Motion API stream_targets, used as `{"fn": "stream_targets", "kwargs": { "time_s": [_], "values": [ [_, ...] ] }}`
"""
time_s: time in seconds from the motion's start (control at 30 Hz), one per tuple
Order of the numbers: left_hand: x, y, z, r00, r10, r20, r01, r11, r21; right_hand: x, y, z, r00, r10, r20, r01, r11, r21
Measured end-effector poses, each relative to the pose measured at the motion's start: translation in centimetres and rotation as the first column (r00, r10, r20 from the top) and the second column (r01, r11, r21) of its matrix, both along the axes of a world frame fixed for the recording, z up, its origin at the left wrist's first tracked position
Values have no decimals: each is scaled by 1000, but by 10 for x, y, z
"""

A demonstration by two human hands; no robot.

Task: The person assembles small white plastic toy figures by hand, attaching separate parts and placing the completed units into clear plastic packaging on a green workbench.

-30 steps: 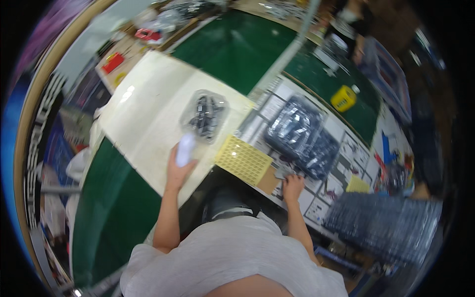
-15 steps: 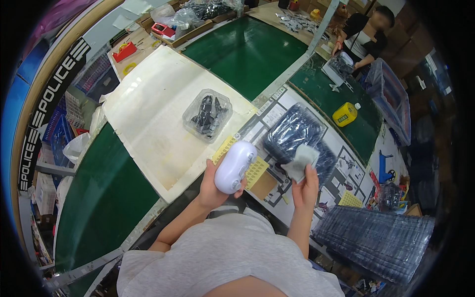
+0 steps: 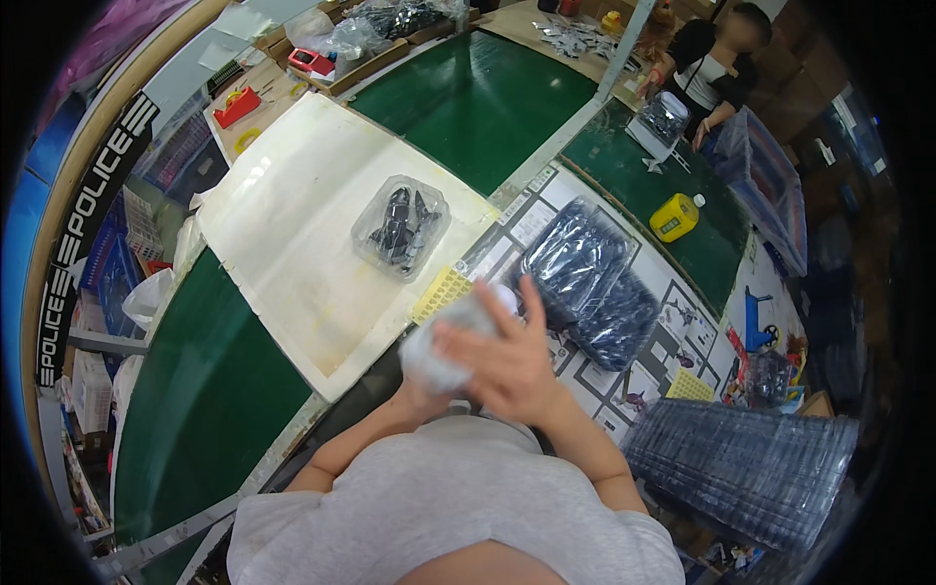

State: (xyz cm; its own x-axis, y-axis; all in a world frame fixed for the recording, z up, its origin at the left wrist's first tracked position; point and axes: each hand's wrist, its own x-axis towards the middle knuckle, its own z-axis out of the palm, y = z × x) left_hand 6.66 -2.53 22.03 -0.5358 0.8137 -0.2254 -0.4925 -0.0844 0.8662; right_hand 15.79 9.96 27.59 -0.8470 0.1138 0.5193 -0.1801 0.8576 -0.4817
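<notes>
A white, rounded plastic device (image 3: 505,296), like a handheld controller, is held low in front of my body. My left hand (image 3: 421,400) grips it from beneath, its fingers mostly hidden. Over it lies a pale grey cloth (image 3: 429,356), blurred by motion. My right hand (image 3: 507,366) presses this cloth onto the device, with some fingers stretched up past it. Just beyond my hands is a yellow sticker sheet (image 3: 441,295). A clear plastic tray (image 3: 402,229) with black parts inside sits on the white board farther off.
Wrapped black trays (image 3: 585,263) lie on printed sheets at the right. Beside me on the right is a stack of dark plastic trays (image 3: 741,468). A yellow bottle (image 3: 675,217) stands on the green table, and a co-worker (image 3: 707,73) is at the far right.
My right hand has brought the cloth leftward from beside the wrapped trays onto the white device, which it now largely covers. The co-worker's hands have shifted apart around a tray.
</notes>
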Motion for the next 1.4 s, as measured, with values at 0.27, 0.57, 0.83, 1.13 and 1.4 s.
{"fn": "stream_targets", "kwargs": {
  "time_s": [0.27,0.57,0.83,1.13,1.4],
  "values": [
    [10,9,18,886,133,444,-105,991,-88,2,-2,4,998,-42,41,39,997,71],
    [6,1,12,986,79,148,-85,996,38,8,8,-5,991,-133,26,133,991,25],
    [-2,-1,41,935,-79,347,7,979,204,17,21,-38,994,-95,53,35,-182,-983],
    [-5,-5,-6,966,-259,6,243,915,323,20,-7,-1,975,-83,-205,16,951,-308],
    [-4,-8,17,833,0,-554,162,956,244,17,6,-26,982,-178,-69,-18,277,-961]
  ]
}}
